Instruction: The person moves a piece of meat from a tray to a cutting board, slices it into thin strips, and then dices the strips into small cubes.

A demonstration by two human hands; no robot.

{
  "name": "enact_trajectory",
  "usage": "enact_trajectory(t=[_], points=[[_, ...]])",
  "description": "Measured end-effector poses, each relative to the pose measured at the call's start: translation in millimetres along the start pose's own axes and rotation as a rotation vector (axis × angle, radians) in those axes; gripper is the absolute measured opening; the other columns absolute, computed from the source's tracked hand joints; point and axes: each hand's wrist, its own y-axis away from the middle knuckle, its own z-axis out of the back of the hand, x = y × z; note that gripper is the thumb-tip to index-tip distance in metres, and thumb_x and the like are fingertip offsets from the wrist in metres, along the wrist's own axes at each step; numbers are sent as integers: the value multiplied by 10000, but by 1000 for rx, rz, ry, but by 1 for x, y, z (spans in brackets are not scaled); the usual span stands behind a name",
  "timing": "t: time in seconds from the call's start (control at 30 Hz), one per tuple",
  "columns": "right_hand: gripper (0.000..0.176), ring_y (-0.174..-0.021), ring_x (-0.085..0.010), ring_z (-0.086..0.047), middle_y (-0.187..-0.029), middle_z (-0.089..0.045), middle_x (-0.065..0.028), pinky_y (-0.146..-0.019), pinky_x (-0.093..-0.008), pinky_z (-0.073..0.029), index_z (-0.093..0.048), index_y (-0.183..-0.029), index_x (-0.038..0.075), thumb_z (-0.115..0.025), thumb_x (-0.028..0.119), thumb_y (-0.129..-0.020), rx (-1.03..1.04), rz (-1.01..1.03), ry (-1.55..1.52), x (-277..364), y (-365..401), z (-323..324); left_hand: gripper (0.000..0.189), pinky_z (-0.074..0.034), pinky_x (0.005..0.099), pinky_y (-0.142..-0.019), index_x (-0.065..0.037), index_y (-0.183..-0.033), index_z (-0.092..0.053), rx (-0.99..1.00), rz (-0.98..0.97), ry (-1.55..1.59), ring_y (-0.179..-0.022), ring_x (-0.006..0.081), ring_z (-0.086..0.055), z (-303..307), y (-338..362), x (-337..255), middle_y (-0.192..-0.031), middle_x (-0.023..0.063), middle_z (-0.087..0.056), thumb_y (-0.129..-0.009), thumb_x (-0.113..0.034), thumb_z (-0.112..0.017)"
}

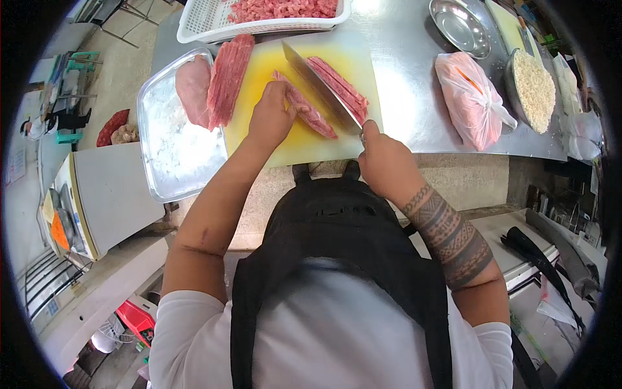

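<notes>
My right hand (pixel 383 157) grips the handle of a broad knife (pixel 322 87), whose blade slants up and left across the cutting board (pixel 353 50). Left of the blade lies a long strip of raw meat (pixel 310 113), and the fingers of my left hand (pixel 272 115) are closed on its upper part. Just right of the blade sits a bundle of cut meat strips (pixel 342 87). A larger stack of sliced meat (pixel 228 81) straddles the board's left edge and a clear tray (pixel 175 159), beside a pale piece of meat (pixel 192 91).
A white perforated basket (pixel 265 27) of diced meat (pixel 285 9) stands at the far edge. To the right on the steel table (pixel 411 107) are a metal bowl (pixel 461 27), a tied plastic bag (pixel 468 97) and a bowl of pale crumbly food (pixel 532 91).
</notes>
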Motion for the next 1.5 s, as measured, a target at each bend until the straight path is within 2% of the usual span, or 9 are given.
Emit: enact_trajectory(t=[0.1,0.47,0.67,0.87,1.1,1.2,1.3,1.4,1.5], points=[[235,-775,-439,-726,-813,-705,-239,-694,-536,-589,-512,-1153,-16,-560,67,-939,-65,71,-20,9,17,10,513,-552,446,-932,-33,-1213,-616,32,-2,-23,-1079,349,-681,5,-1,-2,-1140,171,-659,-816,-215,-885],[178,-784,-460,-712,-789,-694,-252,-710,-571,-561,-498,-1090,-12,-546,41,-927,68,28,2,24,25,9,497,-554,490,-910,-29,-1287,-577,-28,-51,-34,-1097,417,-660,-9,-2,11,-1182,194,-647,-854,-112,-804],[163,-834,-474,-713,-849,-705,-278,-743,-577,-562,-505,-1078,-8,-538,33,-925,89,24,-68,34,-12,9,507,-556,549,-919,37,-1351,-486,170,52,-11,-1101,497,-628,8,-5,-5,-1264,274,-580,-886,-34,-673],[167,-840,-456,-723,-855,-713,-267,-747,-567,-566,-514,-1089,-8,-532,33,-928,18,24,-82,45,-42,-16,427,-548,547,-874,6,-1212,-518,144,105,28,-1047,488,-628,9,-3,-9,-1193,235,-588,-865,-89,-748],[209,-802,-483,-708,-808,-694,-270,-721,-577,-561,-502,-1115,-6,-552,49,-920,-10,27,-128,58,-88,-42,533,-545,520,-892,-17,-1242,-509,104,59,29,-1088,445,-629,4,-1,-1,-1166,207,-607,-802,-47,-808],[158,-798,-435,-731,-841,-721,-243,-722,-554,-577,-531,-1107,-8,-505,55,-965,0,85,-72,61,-76,-22,524,-541,514,-897,-15,-1237,-520,77,40,18,-1102,446,-623,3,1,-1,-1168,207,-608,-806,-57,-814],[163,-781,-433,-729,-826,-718,-233,-714,-546,-581,-533,-1112,-10,-495,56,-968,14,66,-21,47,-8,0,518,-537,508,-906,-12,-1239,-523,99,66,15,-1116,443,-616,0,2,3,-1167,207,-608,-816,-69,-816],[169,-776,-438,-726,-801,-709,-221,-712,-542,-582,-530,-1112,-14,-504,52,-958,161,-49,22,39,13,3,520,-533,502,-913,-13,-1249,-522,98,81,48,-1114,434,-618,3,1,-3,-1161,205,-610,-828,-89,-817],[167,-775,-439,-725,-796,-704,-226,-709,-537,-583,-533,-1102,-9,-513,48,-946,26,48,-56,18,-24,-59,512,-532,494,-916,-20,-1244,-538,74,57,53,-1095,418,-629,3,4,-3,-1154,200,-618,-834,-122,-826]])
